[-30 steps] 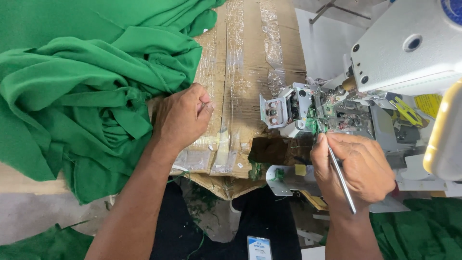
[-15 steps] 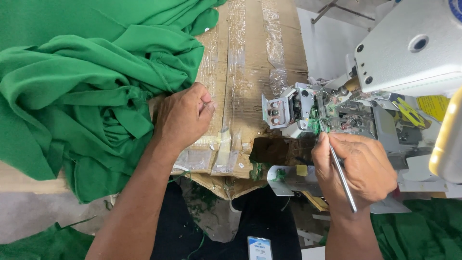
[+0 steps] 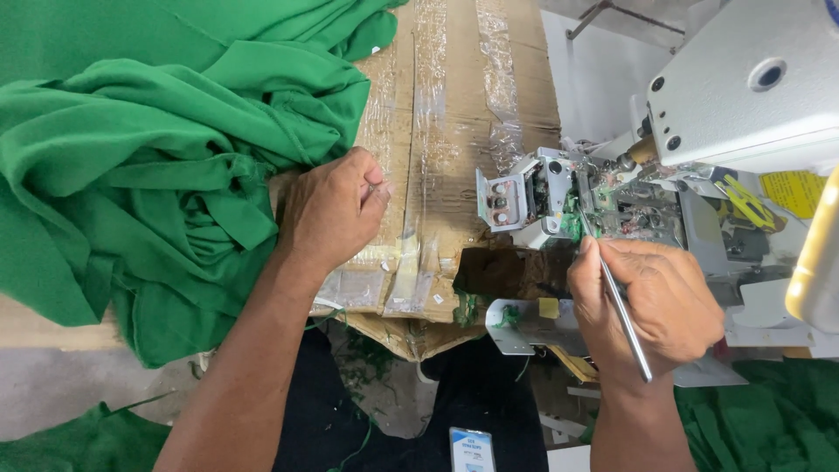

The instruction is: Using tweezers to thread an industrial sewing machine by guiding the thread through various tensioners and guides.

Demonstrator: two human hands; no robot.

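One yellow label (image 3: 793, 192) beside tweezers (image 3: 619, 308)

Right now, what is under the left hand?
The left hand rests on a cardboard sheet patched with clear tape, beside the green fabric pile. What the cardboard covers cannot be seen.

The green cloth (image 3: 149, 166) at nine o'clock is soft, matt knit, heavily creased. The cardboard sheet (image 3: 454, 122) at twelve o'clock is brown and rough, striped with glossy clear tape. The sewing machine (image 3: 743, 96) at two o'clock has a smooth, pale painted casing and bare, shiny metal parts. The right hand (image 3: 651, 306) holds polished steel tweezers (image 3: 622, 313).
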